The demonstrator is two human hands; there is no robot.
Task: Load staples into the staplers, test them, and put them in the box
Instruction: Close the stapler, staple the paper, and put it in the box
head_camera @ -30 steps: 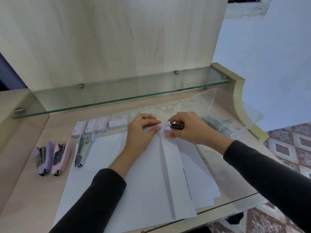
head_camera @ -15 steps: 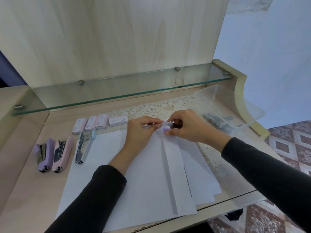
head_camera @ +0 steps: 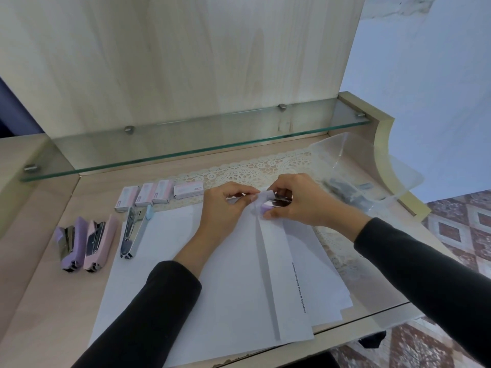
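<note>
Lying left: three staplers [head_camera: 99,241], four staple boxes [head_camera: 162,192].

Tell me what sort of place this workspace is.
Probably a home or small-office work corner: a wooden desk with a glass shelf, a lace mat on it, and patterned floor tiles beside it.

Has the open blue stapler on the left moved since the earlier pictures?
No. The blue stapler lies as before, its blue end just below the staple boxes, its body on the left edge of the paper.
</note>
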